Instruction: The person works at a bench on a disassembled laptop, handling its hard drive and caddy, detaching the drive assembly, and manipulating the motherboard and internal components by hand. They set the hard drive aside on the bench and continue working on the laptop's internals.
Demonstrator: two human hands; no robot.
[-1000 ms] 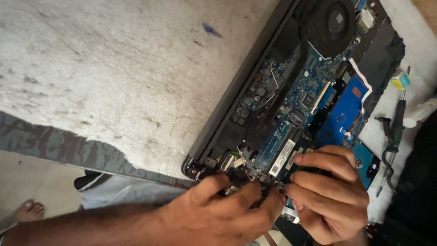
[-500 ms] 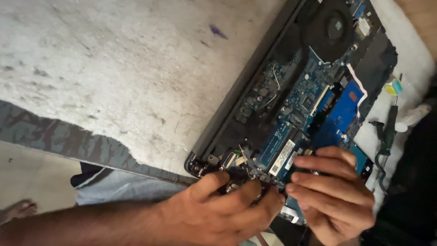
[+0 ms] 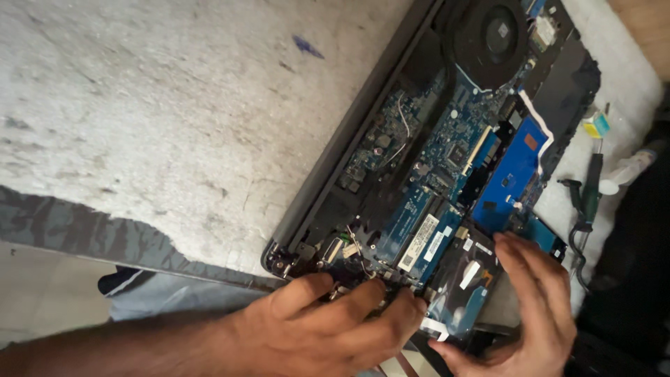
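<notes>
Grip status: my left hand (image 3: pixel 328 335) curled, fingertips pressing into near corner of opened laptop (image 3: pixel 447 160), pinched on anything or not, can't tell. My right hand (image 3: pixel 527 307) flat, fingers spread, holding nothing, resting on drive (image 3: pixel 460 286) at laptop's near edge. Laptop lies on rough white surface (image 3: pixel 160 119), blue board and fan (image 3: pixel 497 31) exposed. Screwdriver (image 3: pixel 592 188) just right of laptop.

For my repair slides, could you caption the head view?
Both hands, left hand and right hand, work at the near corner of an opened laptop on a worn table.
</notes>
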